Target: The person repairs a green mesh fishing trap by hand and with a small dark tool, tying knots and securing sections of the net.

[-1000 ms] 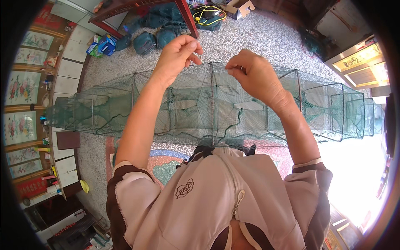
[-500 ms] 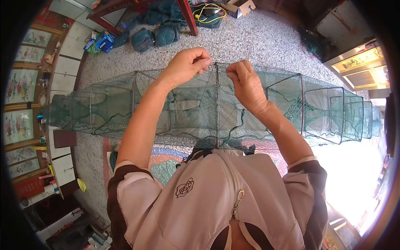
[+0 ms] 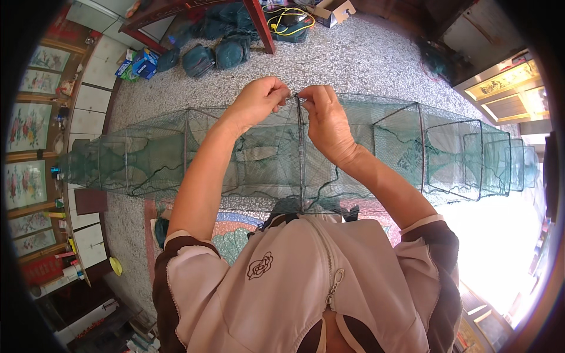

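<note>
A long folding fish trap (image 3: pixel 265 156) of green netting stretches from left to right in front of me. Dark square frames hold it open at intervals. Both hands meet at the far top corner of its middle frame (image 3: pixel 301 156). My left hand (image 3: pixel 254 106) is closed in a pinch just left of that corner. Opposite it, my right hand (image 3: pixel 325 120) pinches with thumb and forefinger right at the corner. Whatever lies between the fingertips of either hand is too small to make out.
Folded green net bundles (image 3: pixel 216 56) lie on the speckled floor (image 3: pixel 365 65) beyond the trap, near a red wooden leg (image 3: pixel 260 26). A yellow cord (image 3: pixel 291 22) and an open cardboard box (image 3: pixel 333 12) are beside them. Blue packaging (image 3: pixel 145 63) stands by the left cabinets.
My right hand has moved left to the frame corner, so the two hands are now close together. The left hand has dropped slightly toward me.
</note>
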The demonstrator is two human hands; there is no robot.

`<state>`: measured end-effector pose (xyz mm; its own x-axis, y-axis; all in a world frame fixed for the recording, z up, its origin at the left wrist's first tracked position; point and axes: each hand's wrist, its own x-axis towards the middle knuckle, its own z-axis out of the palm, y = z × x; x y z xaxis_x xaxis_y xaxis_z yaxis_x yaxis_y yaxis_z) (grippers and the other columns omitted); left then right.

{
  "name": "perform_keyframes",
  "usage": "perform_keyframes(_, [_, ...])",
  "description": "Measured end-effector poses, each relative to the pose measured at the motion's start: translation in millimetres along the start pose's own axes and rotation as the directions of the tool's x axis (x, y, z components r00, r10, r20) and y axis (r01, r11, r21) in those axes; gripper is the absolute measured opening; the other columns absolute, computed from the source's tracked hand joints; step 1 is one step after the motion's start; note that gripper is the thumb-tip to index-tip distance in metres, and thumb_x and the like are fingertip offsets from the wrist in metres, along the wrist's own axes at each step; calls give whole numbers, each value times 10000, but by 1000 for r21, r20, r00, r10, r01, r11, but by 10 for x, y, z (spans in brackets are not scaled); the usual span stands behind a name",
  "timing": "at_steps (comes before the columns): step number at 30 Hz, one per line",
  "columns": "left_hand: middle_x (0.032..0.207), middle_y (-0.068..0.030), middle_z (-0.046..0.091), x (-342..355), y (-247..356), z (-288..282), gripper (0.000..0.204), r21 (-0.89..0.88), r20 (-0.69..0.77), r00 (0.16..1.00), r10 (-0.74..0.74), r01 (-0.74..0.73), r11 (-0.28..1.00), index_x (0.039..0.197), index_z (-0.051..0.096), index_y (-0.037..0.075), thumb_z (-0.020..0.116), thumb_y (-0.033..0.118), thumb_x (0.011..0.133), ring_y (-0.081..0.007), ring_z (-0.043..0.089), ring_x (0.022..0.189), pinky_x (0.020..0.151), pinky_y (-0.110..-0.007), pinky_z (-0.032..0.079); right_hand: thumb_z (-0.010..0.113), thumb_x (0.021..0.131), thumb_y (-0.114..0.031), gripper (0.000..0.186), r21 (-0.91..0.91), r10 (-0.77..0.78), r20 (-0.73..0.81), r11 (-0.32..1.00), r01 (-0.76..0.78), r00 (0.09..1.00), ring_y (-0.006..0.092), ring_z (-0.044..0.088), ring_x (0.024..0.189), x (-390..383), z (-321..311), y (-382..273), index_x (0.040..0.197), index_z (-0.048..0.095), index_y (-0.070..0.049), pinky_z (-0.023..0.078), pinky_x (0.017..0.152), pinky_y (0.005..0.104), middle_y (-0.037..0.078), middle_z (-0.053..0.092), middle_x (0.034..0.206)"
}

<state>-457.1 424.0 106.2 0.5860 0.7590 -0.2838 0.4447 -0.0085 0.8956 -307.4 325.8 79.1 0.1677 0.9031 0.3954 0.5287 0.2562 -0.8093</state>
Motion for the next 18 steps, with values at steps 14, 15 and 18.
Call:
perform_keyframes(14, [774, -44, 589, 7, -252, -140, 110, -714, -156, 986, 50, -148, 685, 884, 546, 40, 500, 123, 940, -117, 536, 643, 588, -242, 408, 648, 806, -262, 170, -205, 125, 443, 978, -36, 888, 240, 617, 755, 687, -92, -142, 831, 674, -96, 491, 710, 352, 64, 651, 824])
perform_keyframes(15, [774, -50, 597, 39, -267, -197, 99, -670, -89, 996, -20, -45, 741, 885, 548, 39, 505, 116, 930, -122, 544, 646, 586, -245, 413, 636, 814, -271, 178, -225, 165, 434, 972, -70, 886, 243, 624, 760, 732, -31, -187, 837, 672, -98, 493, 711, 358, 66, 656, 814])
perform_keyframes(18, [794, -58, 626, 67, -50, -101, 93, -497, -78, 983, -166, 106, 861, 875, 556, 35, 510, 110, 906, -119, 555, 685, 594, -252, 427, 609, 840, -291, 233, -149, 115, 276, 986, -76, 954, 249, 652, 744, 955, 181, -303, 913, 652, -74, 499, 697, 363, 99, 675, 796])
